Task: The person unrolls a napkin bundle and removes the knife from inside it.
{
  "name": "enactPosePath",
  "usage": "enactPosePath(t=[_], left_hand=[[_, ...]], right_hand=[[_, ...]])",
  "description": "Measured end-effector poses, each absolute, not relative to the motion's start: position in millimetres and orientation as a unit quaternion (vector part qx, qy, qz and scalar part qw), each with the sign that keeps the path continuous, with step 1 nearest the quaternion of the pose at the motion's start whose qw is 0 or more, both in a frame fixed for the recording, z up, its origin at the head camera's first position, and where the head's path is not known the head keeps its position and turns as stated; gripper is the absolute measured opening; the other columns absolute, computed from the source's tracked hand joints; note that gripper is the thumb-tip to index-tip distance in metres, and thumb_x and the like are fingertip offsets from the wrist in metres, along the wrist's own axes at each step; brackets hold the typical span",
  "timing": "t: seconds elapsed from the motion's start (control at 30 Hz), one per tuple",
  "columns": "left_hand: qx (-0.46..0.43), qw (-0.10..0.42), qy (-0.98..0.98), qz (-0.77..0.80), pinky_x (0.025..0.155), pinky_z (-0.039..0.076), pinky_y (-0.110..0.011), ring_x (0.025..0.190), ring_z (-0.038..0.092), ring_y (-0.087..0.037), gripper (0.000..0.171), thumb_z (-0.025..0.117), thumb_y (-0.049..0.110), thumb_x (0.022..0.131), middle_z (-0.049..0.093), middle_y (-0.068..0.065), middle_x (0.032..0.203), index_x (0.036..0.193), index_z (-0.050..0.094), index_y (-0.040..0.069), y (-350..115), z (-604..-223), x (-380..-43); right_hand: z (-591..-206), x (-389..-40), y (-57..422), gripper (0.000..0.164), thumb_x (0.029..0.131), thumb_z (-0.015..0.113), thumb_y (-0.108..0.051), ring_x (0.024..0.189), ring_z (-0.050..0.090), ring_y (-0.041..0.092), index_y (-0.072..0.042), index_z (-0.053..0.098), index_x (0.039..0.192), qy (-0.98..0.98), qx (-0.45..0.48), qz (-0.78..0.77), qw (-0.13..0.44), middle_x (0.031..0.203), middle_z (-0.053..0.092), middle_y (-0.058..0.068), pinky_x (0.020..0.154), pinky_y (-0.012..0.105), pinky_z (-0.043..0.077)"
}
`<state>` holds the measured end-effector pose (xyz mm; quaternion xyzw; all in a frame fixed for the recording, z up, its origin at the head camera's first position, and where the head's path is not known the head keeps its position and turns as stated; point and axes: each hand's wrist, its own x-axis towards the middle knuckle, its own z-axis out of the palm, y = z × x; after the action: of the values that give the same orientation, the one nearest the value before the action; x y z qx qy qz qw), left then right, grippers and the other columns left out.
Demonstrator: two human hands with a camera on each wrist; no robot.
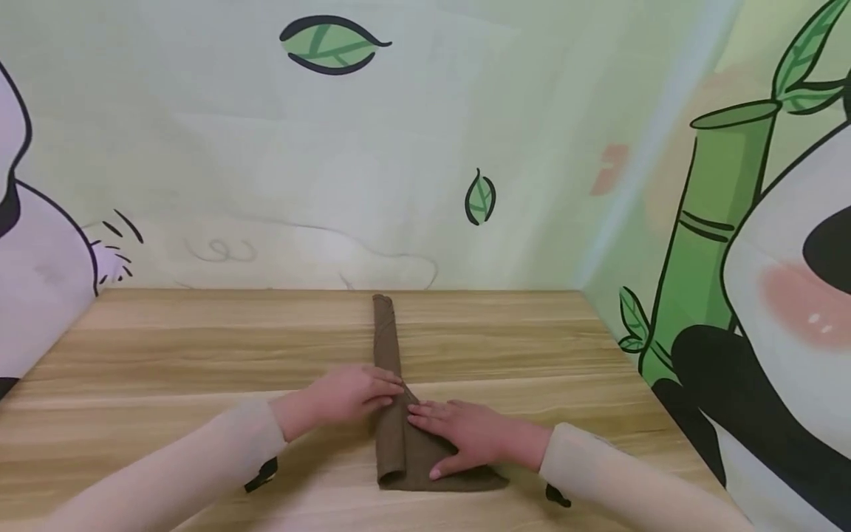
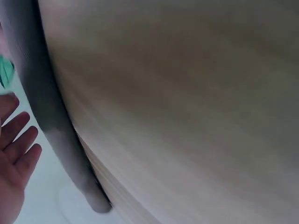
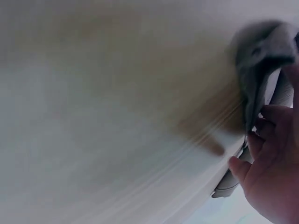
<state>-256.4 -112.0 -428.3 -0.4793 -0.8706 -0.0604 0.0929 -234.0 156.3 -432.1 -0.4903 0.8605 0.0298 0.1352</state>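
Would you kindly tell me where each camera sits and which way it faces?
Head: worn on the head, facing forward and down at the brown cloth, table and painted wall; left hand, right hand and both sleeves show.
Left wrist: worn there, facing the table and cloth; left hand at left edge.
Right wrist: worn there, facing the same; right hand at right edge.
Shared: both wrist views show cloth and table.

Left grip, fingers loosely straight; right grip palm down, thumb apart; forearms angled inward.
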Motion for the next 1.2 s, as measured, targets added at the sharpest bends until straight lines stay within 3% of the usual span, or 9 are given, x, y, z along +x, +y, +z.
enactPosePath(t=[0.17,0.27,0.57,0.87,1.0,1.2], left_hand=[[-0.518,0.004,-0.851,-0.085,0.113,0.051,-0.043,0.137,0.059,-0.032,0.042,0.054,0.03,0.107,0.063,-0.011,0.145,0.14,0.062,0.006,-111.3,-427.8,-227.1],[-0.546,-0.013,-0.835,-0.067,0.115,0.049,-0.041,0.141,0.055,-0.032,0.044,0.052,0.032,0.108,0.061,-0.01,0.148,0.141,0.061,0.006,-110.7,-426.0,-217.4],[-0.587,0.04,-0.808,0.002,0.11,0.053,-0.035,0.135,0.06,-0.024,0.039,0.059,0.034,0.104,0.065,-0.005,0.142,0.138,0.065,0.018,-113.7,-428.9,-206.0],[-0.569,0.011,-0.822,-0.011,0.113,0.051,-0.034,0.142,0.055,-0.025,0.042,0.056,0.029,0.106,0.059,-0.006,0.151,0.143,0.06,0.01,-121.1,-430.9,-200.3],[-0.559,0.008,-0.829,-0.024,0.111,0.053,-0.035,0.141,0.056,-0.024,0.043,0.051,0.03,0.108,0.058,-0.005,0.152,0.146,0.057,0.011,-128.3,-431.7,-195.6],[-0.538,0.012,-0.843,-0.027,0.109,0.054,-0.034,0.137,0.06,-0.022,0.039,0.056,0.021,0.105,0.062,-0.004,0.148,0.143,0.061,0.011,-145.5,-433.0,-188.2]], right_hand=[[-432.2,-239.1,155.4,0.091,0.093,0.066,-0.059,0.157,0.033,0.024,-0.01,0.033,0.161,0.86,-0.49,0.051,0.136,0.169,0.032,0.008,0.124,0.051,0.038],[-427.9,-238.2,153.4,0.09,0.091,0.066,-0.063,0.156,0.035,0.022,-0.011,0.037,0.159,0.86,-0.488,0.082,0.126,0.168,0.035,0.006,0.124,0.049,0.037],[-421.1,-237.4,151.5,0.091,0.088,0.067,-0.067,0.155,0.037,0.018,-0.014,0.042,0.157,0.868,-0.47,0.123,0.108,0.166,0.04,0.001,0.125,0.047,0.038],[-422.3,-248.0,162.5,0.09,0.087,0.07,-0.061,0.156,0.035,0.022,-0.015,0.04,0.158,0.864,-0.478,0.095,0.123,0.166,0.039,0.002,0.122,0.052,0.04],[-422.3,-253.5,168.9,0.09,0.086,0.072,-0.058,0.156,0.035,0.025,-0.015,0.04,0.158,0.862,-0.483,0.081,0.133,0.166,0.039,0.002,0.121,0.056,0.04],[-419.8,-257.5,172.2,0.091,0.084,0.075,-0.057,0.156,0.036,0.027,-0.016,0.042,0.158,0.864,-0.476,0.083,0.143,0.166,0.04,0.001,0.119,0.06,0.04]])
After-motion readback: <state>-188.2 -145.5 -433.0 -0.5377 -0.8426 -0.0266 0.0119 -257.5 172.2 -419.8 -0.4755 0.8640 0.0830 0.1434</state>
